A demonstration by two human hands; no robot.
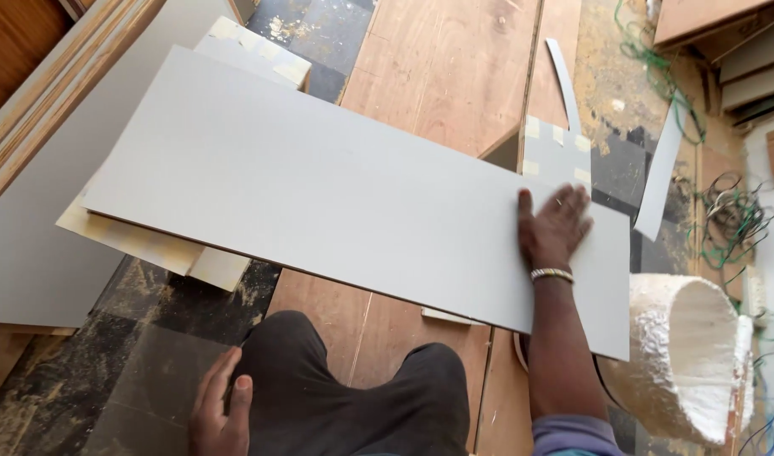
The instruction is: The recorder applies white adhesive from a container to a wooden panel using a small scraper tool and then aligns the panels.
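A long grey laminate sheet [319, 186] lies flat across boxy supports, running from upper left to lower right. My right hand [554, 226] presses palm-down on its right end, fingers spread, with a bangle at the wrist. My left hand [218, 409] rests on my dark-trousered knee [345, 405] at the bottom, holding nothing, fingers loosely curled. Under the sheet's left end a cream-edged board [142, 245] sticks out. A grey taped box [556, 152] shows just behind the right hand.
Plywood boards [446, 67] lie on the floor beneath. A white foam-crusted bucket [691, 355] lies tipped at lower right. Green and grey wires [733, 219] tangle at the right. Thin grey laminate strips [661, 173] lie nearby. Stacked boards [41, 101] lean at the left.
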